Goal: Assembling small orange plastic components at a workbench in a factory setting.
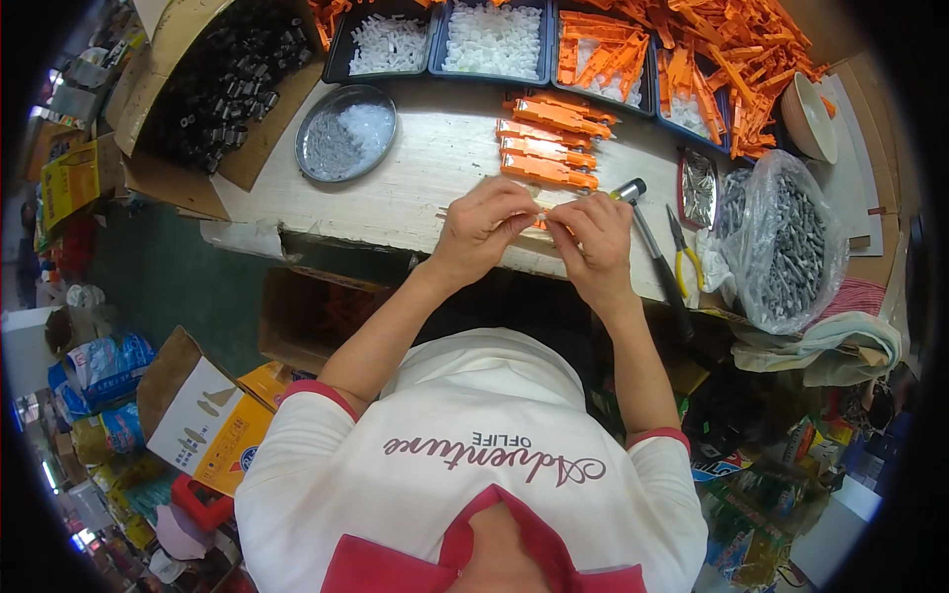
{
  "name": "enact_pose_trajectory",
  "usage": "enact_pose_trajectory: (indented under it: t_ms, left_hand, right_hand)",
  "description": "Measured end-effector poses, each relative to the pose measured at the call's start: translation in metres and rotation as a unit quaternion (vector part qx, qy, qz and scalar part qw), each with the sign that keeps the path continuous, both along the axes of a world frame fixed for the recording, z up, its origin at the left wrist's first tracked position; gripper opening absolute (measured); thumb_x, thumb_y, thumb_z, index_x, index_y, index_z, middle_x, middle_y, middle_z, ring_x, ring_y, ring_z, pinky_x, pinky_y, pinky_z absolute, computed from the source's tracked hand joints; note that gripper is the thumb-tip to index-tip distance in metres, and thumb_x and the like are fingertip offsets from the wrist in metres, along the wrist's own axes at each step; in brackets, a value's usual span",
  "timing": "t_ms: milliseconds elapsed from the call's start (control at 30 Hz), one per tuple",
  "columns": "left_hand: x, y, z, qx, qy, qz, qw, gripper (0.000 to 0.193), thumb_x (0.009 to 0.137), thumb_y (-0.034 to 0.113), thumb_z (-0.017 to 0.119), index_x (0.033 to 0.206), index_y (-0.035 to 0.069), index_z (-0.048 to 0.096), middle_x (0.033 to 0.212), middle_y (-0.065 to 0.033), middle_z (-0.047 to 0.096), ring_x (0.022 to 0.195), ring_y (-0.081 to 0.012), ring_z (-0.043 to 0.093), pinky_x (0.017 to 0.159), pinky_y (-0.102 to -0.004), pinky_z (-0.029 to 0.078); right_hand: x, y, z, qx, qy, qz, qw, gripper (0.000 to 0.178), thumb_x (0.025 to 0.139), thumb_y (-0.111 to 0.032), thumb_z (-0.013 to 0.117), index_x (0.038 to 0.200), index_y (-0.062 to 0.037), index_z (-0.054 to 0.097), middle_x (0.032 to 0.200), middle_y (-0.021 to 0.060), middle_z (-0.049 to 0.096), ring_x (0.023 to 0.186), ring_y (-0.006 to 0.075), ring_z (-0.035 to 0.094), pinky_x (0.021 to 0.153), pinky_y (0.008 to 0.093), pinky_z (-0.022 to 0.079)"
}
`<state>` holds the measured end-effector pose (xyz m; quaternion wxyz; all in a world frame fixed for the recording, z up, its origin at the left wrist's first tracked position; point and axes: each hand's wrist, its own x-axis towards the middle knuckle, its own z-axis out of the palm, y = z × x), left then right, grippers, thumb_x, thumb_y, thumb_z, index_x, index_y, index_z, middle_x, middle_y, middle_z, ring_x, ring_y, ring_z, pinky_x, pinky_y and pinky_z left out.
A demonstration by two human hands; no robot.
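At the front edge of the workbench [435, 203], my left hand [479, 229] and my right hand [598, 237] meet fingertip to fingertip, both closed in a pinch. Between them shows a small white plastic piece [541, 215], mostly hidden by the fingers. A bit of orange plastic shows just under it. Right beyond my hands lies a row of several long orange plastic parts [549, 148], side by side. A hammer [652, 242] with a dark handle rests close to my right hand, its head beside my fingers.
Trays of white pieces [492, 40] and orange parts [603, 59] line the back. A round metal dish [346, 133] and a carton of black parts [227, 99] stand left. Yellow-handled pliers [684, 257] and a bag of grey metal parts [786, 242] are right.
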<state>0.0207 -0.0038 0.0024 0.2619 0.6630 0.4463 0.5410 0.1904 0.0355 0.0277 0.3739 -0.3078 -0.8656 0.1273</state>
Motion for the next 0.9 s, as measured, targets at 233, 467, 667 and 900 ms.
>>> enact_pose_trajectory:
  t_ms: [233, 467, 667, 900]
  left_hand:
    - [-0.017, 0.004, -0.017, -0.032, 0.174, 0.058, 0.983, 0.027, 0.067, 0.012, 0.071, 0.092, 0.008, 0.064, 0.098, -0.0042, 0.056, 0.095, -0.0225, 0.046, 0.081, -0.0334, 0.033]
    - [-0.010, 0.008, -0.020, -0.068, 0.213, 0.041, 0.974, 0.025, 0.066, 0.015, 0.071, 0.089, 0.010, 0.063, 0.094, -0.0029, 0.052, 0.095, -0.0209, 0.043, 0.081, -0.0352, 0.028]
    - [-0.009, 0.015, -0.013, -0.088, 0.257, 0.026, 0.962, 0.021, 0.067, 0.017, 0.069, 0.086, 0.011, 0.063, 0.092, -0.0031, 0.051, 0.092, -0.0216, 0.043, 0.081, -0.0360, 0.028]
    - [-0.004, 0.031, 0.012, -0.141, 0.379, -0.037, 0.914, 0.014, 0.069, 0.019, 0.064, 0.080, 0.009, 0.063, 0.090, -0.0057, 0.053, 0.093, -0.0235, 0.045, 0.080, -0.0399, 0.029]
  right_hand:
    - [-0.001, 0.009, -0.030, 0.012, -0.098, -0.011, 0.995, 0.011, 0.072, -0.009, 0.066, 0.081, -0.0115, 0.061, 0.077, -0.0007, 0.056, 0.079, 0.0180, 0.050, 0.073, 0.0343, 0.030]
    - [-0.005, 0.013, -0.029, -0.009, -0.114, 0.021, 0.993, 0.013, 0.071, -0.012, 0.065, 0.083, -0.0144, 0.061, 0.078, 0.0003, 0.052, 0.082, 0.0188, 0.048, 0.072, 0.0371, 0.029]
    - [-0.001, 0.015, -0.033, -0.042, -0.093, 0.033, 0.994, 0.014, 0.071, -0.011, 0.065, 0.084, -0.0140, 0.062, 0.080, 0.0009, 0.052, 0.082, 0.0191, 0.048, 0.073, 0.0365, 0.029]
    - [0.017, 0.027, -0.029, -0.054, -0.037, 0.011, 0.998, 0.013, 0.073, -0.008, 0.063, 0.085, -0.0129, 0.062, 0.079, 0.0000, 0.053, 0.081, 0.0192, 0.049, 0.072, 0.0354, 0.030]
